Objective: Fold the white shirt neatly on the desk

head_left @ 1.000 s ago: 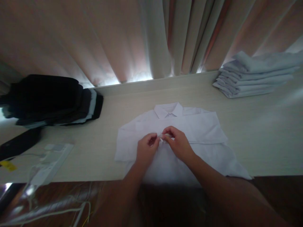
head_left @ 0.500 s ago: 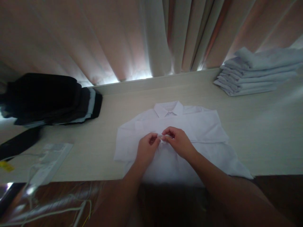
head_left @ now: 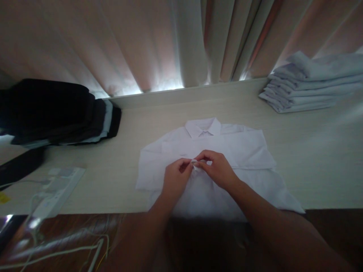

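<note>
A white collared shirt [head_left: 244, 151] lies flat, front up, on the pale tabletop [head_left: 312, 162], with its collar pointing away from me. Both hands meet at the middle of its front. My left hand [head_left: 176, 179] pinches the fabric of the placket from the left. From the right, my right hand [head_left: 217, 170] pinches the same spot, fingertips almost touching those of the left. The shirt's lower hem hangs over the table's near edge.
A stack of folded light shirts [head_left: 312, 81] sits at the back right. A pile of dark folded clothes [head_left: 53, 113] sits at the back left. A white power strip [head_left: 53, 189] with cables lies at the near left edge. Curtains [head_left: 170, 41] hang behind the table.
Both hands stay pinched on the shirt front with only small finger movements. The view has tilted slightly, so everything sits a little higher in the picture.
</note>
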A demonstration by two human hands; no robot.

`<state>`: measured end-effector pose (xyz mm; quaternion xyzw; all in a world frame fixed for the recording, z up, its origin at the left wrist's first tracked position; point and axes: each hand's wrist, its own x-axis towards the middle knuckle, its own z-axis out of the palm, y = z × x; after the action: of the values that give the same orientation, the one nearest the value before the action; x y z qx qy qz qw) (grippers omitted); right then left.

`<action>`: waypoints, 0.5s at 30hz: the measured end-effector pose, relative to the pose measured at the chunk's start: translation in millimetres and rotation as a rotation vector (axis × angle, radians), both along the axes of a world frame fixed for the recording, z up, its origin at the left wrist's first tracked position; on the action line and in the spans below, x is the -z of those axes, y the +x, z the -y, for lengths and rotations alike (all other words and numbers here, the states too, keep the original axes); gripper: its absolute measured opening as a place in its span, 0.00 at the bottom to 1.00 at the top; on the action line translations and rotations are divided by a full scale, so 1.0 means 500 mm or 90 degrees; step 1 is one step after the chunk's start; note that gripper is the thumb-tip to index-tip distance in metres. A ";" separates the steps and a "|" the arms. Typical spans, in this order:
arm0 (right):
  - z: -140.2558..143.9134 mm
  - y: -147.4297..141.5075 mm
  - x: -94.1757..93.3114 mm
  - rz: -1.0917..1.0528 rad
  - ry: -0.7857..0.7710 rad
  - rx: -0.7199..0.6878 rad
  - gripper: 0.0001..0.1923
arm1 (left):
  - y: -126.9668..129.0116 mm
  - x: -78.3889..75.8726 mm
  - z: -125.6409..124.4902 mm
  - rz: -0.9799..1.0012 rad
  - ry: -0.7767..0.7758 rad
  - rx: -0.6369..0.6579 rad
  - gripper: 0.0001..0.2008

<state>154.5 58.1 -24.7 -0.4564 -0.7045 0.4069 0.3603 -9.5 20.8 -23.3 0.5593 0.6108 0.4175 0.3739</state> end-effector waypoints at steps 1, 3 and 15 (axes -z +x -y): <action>-0.001 -0.001 0.000 0.002 -0.001 0.004 0.00 | 0.002 0.000 0.000 0.012 -0.010 -0.026 0.05; -0.004 -0.001 0.001 0.002 -0.009 0.009 0.02 | 0.007 -0.002 0.000 0.043 -0.033 -0.073 0.04; -0.016 0.009 0.011 -0.019 -0.110 -0.013 0.07 | 0.011 -0.005 0.000 0.121 -0.113 -0.121 0.03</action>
<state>158.8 66.2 -30.4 -0.4725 -0.6659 0.4763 0.3263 -3.8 20.6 -20.9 0.4217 0.6571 0.4465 0.4371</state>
